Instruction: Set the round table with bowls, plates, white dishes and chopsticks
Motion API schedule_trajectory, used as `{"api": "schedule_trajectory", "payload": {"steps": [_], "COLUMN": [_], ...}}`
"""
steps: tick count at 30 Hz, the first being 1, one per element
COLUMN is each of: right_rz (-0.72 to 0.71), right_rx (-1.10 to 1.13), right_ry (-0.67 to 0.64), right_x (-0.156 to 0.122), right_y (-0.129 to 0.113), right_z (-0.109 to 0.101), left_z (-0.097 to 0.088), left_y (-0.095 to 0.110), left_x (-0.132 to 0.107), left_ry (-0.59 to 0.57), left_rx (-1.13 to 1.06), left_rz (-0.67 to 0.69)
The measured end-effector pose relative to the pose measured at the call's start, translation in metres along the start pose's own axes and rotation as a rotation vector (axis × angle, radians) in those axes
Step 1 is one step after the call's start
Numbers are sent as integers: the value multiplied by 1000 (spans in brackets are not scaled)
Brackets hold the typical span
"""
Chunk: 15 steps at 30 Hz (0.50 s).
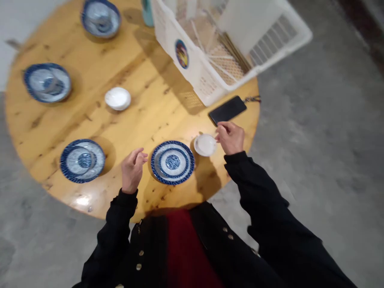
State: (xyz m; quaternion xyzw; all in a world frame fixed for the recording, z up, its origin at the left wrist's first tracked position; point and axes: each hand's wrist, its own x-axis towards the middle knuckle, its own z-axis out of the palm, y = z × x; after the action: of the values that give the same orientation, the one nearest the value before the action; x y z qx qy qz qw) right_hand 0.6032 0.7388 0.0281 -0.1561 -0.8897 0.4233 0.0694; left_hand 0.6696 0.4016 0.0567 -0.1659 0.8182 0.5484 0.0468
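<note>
My right hand [231, 138] is closed in a pinch at the right rim of a small white bowl [205, 145]; its fingertips appear to touch the rim. Left of that bowl lies a blue-and-white patterned plate [172, 162], near the table's front edge. My left hand [133, 170] hovers just left of this plate, fingers loosely bent and slightly apart, with nothing in them. Further left is another blue-and-white dish [82, 161], which seems to hold a bowl of similar pattern.
The round wooden table [144, 108] also bears a blue dish at the left [47, 83], another at the far side [100, 19], and white bowlware [118, 99]. A black phone [227, 109] with a strap lies beside a large white plastic crate [201, 76]. A teal object [147, 13] stands behind.
</note>
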Motion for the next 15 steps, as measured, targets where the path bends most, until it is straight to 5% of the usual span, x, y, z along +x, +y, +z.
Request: {"api": "schedule_trajectory", "payload": {"steps": [6, 10, 15], "right_rz": [-87, -160, -271], "right_rx": [181, 54, -188], "right_ry": [-316, -516, -559], "right_x": [35, 60, 85], "right_y": [-88, -137, -173], "right_z": [80, 150, 229], "left_z": [-23, -29, -35], "left_y": [-20, -28, -25], "left_x": [63, 105, 152], "left_ry": [89, 152, 206], "left_rx": [-76, -57, 7], "left_rz": [-47, -55, -43]}}
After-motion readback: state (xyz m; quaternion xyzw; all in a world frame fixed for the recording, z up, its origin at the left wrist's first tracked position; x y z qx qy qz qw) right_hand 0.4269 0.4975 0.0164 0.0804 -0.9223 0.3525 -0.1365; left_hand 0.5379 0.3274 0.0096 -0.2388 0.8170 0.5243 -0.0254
